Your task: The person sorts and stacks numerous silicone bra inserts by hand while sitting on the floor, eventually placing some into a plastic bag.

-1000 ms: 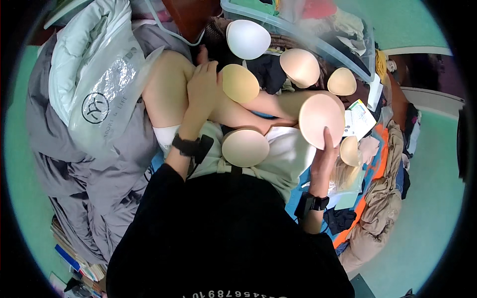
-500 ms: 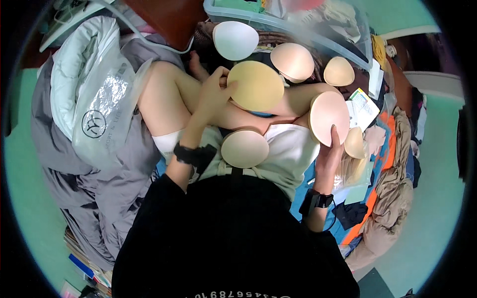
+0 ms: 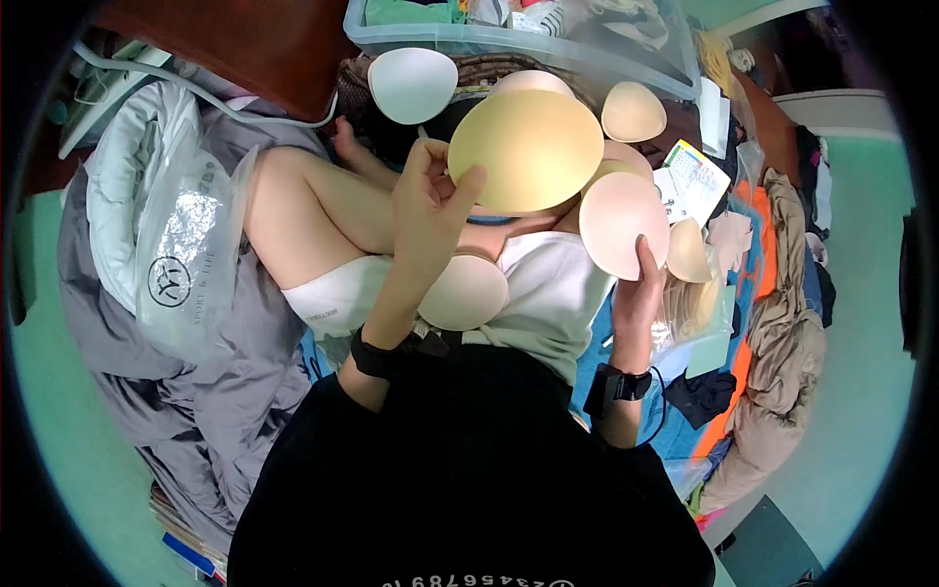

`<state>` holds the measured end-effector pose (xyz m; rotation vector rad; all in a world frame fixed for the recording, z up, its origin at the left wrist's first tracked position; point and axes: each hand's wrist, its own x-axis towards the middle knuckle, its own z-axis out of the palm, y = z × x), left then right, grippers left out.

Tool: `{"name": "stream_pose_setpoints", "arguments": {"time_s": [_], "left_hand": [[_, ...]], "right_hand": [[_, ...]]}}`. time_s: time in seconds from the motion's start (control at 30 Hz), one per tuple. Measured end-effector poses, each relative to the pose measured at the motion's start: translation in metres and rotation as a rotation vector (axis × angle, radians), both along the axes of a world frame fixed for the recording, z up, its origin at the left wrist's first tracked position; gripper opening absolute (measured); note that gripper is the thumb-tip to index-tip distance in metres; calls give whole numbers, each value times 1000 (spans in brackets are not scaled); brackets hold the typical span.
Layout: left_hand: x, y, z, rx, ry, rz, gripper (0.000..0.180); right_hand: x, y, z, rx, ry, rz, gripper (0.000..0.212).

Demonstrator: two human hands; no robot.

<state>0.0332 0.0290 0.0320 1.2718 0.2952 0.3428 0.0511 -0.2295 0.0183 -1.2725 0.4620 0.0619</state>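
My left hand (image 3: 430, 205) pinches a pale yellow bra pad (image 3: 528, 152) by its left edge, raised above my crossed legs. In my right hand (image 3: 641, 298) is a pink bra pad (image 3: 622, 227), thumb on its face. Another pad (image 3: 630, 155) shows partly behind it. A beige pad (image 3: 466, 295) rests on my lap. Beyond my legs lie a white pad (image 3: 414, 86), a pad (image 3: 531, 81) mostly hidden by the yellow one, and a small rounded-triangular beige pad (image 3: 633, 111).
Right of my right hand, another beige pad (image 3: 689, 252) lies by a clear bag (image 3: 675, 328) of pads and a printed card (image 3: 696, 181). A clear plastic bin (image 3: 528, 44) of clothes stands ahead. Grey bedding (image 3: 205, 391) and a clear bag (image 3: 186, 284) lie left.
My left hand has raised the yellow pad closer and to the right, covering a pad behind it. The view has shifted slightly; my right hand still holds the pink pad.
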Motion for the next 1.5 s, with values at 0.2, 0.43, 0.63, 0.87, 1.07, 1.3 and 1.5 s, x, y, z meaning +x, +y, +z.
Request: {"name": "stream_pose_setpoints", "arguments": {"time_s": [0.2,0.43,0.63,0.87,1.07,1.3,1.5], "left_hand": [[-1,-3,-1,-10,-34,20,20],[-10,-6,-13,-77,106,22,19],[-29,10,-27,145,273,4,21],[-36,-10,-49,191,332,-149,17],[-62,-12,-80,236,356,-344,18],[-92,31,-82,906,475,-671,28],[-116,25,-89,1002,427,-481,45]], "right_hand": [[-2,8,-14,-11,5,26,44],[-15,59,-65,-274,-19,484,39],[-21,56,-72,-717,-180,551,35],[-15,39,-33,-425,-224,571,36],[-17,43,-61,-685,-309,537,38],[-7,-10,-36,-254,-150,-132,30],[-8,-24,-30,-225,-145,-147,34]]}}
